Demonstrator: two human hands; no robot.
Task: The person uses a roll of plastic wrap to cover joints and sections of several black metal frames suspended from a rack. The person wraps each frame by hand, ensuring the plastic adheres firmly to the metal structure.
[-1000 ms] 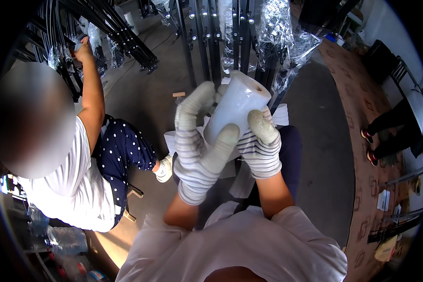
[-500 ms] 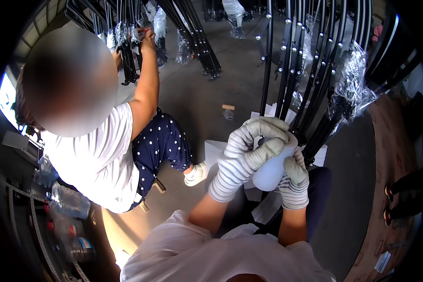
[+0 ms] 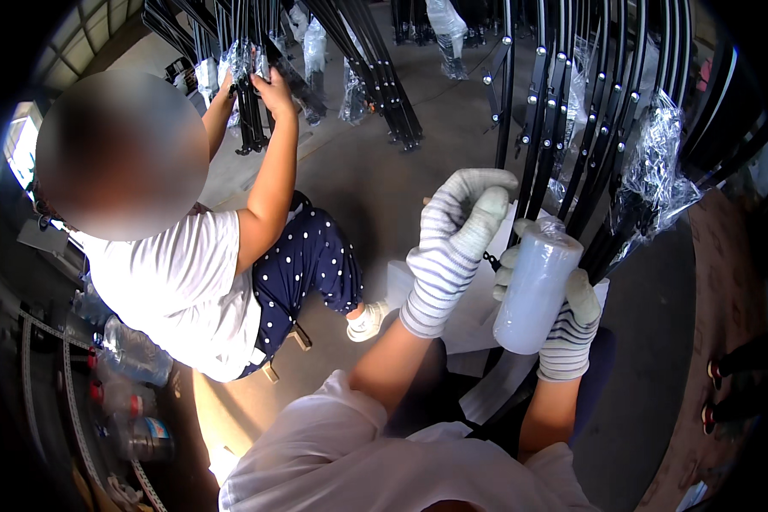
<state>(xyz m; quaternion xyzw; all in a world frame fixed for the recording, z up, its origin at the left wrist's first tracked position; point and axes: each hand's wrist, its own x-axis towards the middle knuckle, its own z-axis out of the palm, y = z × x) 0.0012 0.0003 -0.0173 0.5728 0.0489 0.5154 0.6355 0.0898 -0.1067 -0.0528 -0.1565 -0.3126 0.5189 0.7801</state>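
A whitish translucent roll of plastic film (image 3: 538,286) stands tilted in front of me. My right hand (image 3: 569,337), in a striped knit glove, wraps round it from behind, fingertips showing at its left side. My left hand (image 3: 452,247), gloved alike, is up to the left of the roll and apart from it. Its fingers are bent and the thumb is pressed toward them; whatever is between them is too small to make out. Just beyond both hands rise black metal rods with rivets (image 3: 533,162), some with clear film (image 3: 657,162) wrapped round them.
A person in a white shirt (image 3: 188,290) sits at the left, hands on another bundle of black rods (image 3: 247,119). White sheets (image 3: 469,320) lie below my hands. Plastic bottles (image 3: 136,350) stand at the lower left. Another person's dark legs (image 3: 738,371) show at the far right.
My left hand has come away from the roll, up and to the left. The roll has turned more upright and shifted right in my right hand. The view has shifted slightly.
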